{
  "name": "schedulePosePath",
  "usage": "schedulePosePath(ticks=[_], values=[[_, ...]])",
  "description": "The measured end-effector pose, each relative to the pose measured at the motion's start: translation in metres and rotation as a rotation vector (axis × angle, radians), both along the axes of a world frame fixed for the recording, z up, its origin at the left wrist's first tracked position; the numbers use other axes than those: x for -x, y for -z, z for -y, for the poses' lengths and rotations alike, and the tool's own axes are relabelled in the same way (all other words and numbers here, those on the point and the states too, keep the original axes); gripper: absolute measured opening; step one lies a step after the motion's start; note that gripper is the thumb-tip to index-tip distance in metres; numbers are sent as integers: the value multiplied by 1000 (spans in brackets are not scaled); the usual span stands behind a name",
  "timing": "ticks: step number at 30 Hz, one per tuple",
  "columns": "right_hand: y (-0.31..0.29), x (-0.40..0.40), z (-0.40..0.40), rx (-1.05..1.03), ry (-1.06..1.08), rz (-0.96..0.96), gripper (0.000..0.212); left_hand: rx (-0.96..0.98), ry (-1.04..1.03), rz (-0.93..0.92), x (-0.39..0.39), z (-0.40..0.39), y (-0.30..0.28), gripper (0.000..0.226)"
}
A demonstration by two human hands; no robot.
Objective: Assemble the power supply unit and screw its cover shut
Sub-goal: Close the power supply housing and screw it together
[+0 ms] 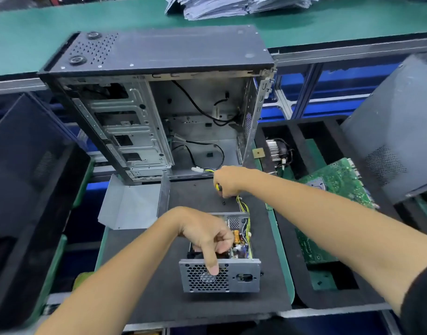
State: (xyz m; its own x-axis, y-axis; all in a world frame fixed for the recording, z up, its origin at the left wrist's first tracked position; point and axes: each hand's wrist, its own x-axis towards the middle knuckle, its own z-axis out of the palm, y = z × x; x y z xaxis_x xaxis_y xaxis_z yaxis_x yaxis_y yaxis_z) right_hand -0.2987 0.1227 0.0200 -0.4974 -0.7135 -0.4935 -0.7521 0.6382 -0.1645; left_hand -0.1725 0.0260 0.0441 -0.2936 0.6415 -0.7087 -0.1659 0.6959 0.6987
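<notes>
PSU: power supply unit is sitting open-topped on the dark mat, at 6 o'clock in view, grille face toward the person, internals showing, cover not on yet.
Left hand: left hand is resting on top of the unit, fingers curled, index finger reaching down over the grille; probably steadying the box so it is not sliding while the other hand is working.
Cable bundle: yellow/black wires are running out of the unit's far end toward 12 o'clock, white connector lying at the case mouth.
Right hand: right hand is closing around a yellow-and-black handled tool, likely a screwdriver, just at 12 o'clock of the unit beside the wires; tip hidden, cannot tell what it is touching.
Screws: small dark screws are lying loose on the mat near the right hand, kept within reach for fastening.
Cover: bent grey metal cover is lying at 10 o'clock of the unit, set aside, open side up, waiting to go on.
PC case: open tower case is standing at 12 o'clock, empty bay facing the person.
Surroundings: green motherboard and heatsink are sitting in a foam tray at 3 o'clock; green table and a paper stack are behind.
Stage: judging early-to-mid; cover is still off, no screwing of it begun.
</notes>
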Motion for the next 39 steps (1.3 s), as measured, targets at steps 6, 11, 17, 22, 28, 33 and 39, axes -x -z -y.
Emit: schedulePosePath(ticks=[6,11,17,22,28,33,39], values=[[24,2,-7,-92,94,-170,45,-20,-24,-18,1,4,1,38],[32,5,-11,-101,101,-226,35,-50,-41,-18,6,6,0,36],[32,4,-12,-94,104,-240,30,-51,-44,-25,10,7,-1,36],[30,1,-7,-124,45,-230,25,-43,-47,-22,10,8,-1,35],[35,1,-7,-65,70,-222,18,-62,-71,-50,10,9,-3,36],[32,-1,-11,-54,94,-190,25,-102,-107,-58,13,14,-1,36],[-12,3,-3,138,194,-109,18,-129,-179,-94,27,22,-3,28]])
